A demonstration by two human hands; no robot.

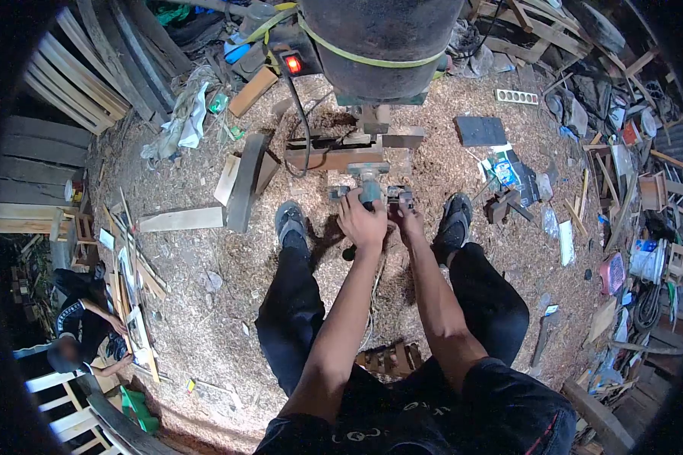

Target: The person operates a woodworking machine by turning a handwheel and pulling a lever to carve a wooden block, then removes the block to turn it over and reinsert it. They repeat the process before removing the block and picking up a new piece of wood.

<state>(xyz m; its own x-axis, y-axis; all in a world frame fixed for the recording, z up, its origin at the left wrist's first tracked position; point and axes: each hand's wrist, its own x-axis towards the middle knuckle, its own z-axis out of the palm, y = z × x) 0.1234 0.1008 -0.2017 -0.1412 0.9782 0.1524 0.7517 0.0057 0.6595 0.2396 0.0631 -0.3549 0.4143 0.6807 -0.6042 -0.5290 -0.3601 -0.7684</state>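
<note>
1. While your left hand [363,224] curls round the green tool [369,191], near side of the board [334,158], keep it level.
2. Your right hand [411,224] meets the dark fitting [401,198]; its closure is indiscernible.

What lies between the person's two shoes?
The head view shows the left hand on a green tool, the right hand at a dark part beside it, and wood shavings on the ground.

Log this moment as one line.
left hand: on teal tool | right hand: at tool's right side | red light: lit | co-worker: far left
</note>
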